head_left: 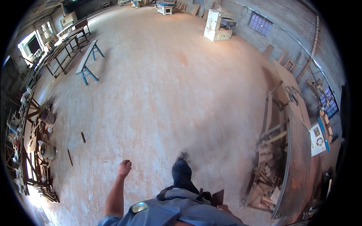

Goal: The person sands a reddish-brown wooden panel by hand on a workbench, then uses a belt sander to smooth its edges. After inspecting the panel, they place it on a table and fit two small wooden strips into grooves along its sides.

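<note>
Floor (158, 94), pale and dusty, takes up most of the view, and the person stands upon it with one dark trouser leg (181, 173) set forward. Left hand (125, 168) is in front of the body on the left side, curled into a loose fist; I see nothing in it, and it hangs over the floor well apart from all objects. Right hand (223, 208) is low beside the waist, and the shirt (177, 209) covers a part of it; its grip is narrow, and it holds a brown flat piece (218, 197), which stands up above the fingers, near the lower edge of the floor. How every finger lies on this piece, I cannot tell. To the right of this hand, under the left edge of a long worktop (296, 180), many wood offcuts (266, 171) lie in a heap. Close to the left edge of the floor, two thin sticks (83, 137) lie apart from each other, beside a crowded rack (28, 139). Farther off, toward the far left corner of the floor, stands a narrow bench (86, 58) with blue legs; near the right wall stands a white machine (218, 26).
</note>
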Available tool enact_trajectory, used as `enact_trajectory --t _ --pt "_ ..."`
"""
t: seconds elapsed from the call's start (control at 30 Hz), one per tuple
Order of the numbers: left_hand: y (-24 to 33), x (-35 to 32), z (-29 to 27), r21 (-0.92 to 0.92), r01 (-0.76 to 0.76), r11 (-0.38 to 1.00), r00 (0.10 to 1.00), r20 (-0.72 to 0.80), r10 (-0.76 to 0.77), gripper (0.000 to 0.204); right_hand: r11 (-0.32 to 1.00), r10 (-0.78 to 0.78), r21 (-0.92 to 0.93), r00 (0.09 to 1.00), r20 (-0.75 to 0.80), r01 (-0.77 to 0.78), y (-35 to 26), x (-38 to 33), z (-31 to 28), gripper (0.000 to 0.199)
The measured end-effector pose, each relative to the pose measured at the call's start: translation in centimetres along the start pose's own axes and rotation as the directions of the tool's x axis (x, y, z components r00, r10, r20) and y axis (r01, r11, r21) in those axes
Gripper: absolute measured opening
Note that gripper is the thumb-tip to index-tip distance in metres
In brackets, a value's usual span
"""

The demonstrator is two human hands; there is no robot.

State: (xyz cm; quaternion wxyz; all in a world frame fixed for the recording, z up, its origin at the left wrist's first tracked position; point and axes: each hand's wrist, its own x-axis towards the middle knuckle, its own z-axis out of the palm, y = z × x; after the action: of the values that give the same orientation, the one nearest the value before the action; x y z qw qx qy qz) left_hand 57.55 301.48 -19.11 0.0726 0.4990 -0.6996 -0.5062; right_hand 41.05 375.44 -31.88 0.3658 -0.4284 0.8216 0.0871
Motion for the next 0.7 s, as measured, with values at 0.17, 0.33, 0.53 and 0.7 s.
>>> enact_trajectory --t 0.17,0.33,0.53,0.7 --pt "3.4 14.9 1.9 0.053 0.243 0.969 0.969 0.03 -0.245 0.029 0.984 0.111 0.148 0.991 -0.076 -0.099 6.7 19.7 -15.8 0.034" --pt "6.6 20.9 5.8 0.185 0.452 0.872 0.851 0.204 -0.484 0.027 0.498 0.646 0.817 0.753 -0.126 -0.29 6.0 38.1 -54.6 0.033" --pt "5.2 34.2 8.5 0.205 0.627 0.751 0.692 0.297 -0.658 0.037 0.321 0.519 0.927 0.783 -0.342 0.192 10.0 59.6 -80.0 0.025" --pt "19.6 68.4 6.7 0.477 0.369 0.798 0.836 0.206 -0.509 0.041 0.195 0.721 0.967 0.692 -0.026 -0.166 13.1 73.1 -85.9 0.03"
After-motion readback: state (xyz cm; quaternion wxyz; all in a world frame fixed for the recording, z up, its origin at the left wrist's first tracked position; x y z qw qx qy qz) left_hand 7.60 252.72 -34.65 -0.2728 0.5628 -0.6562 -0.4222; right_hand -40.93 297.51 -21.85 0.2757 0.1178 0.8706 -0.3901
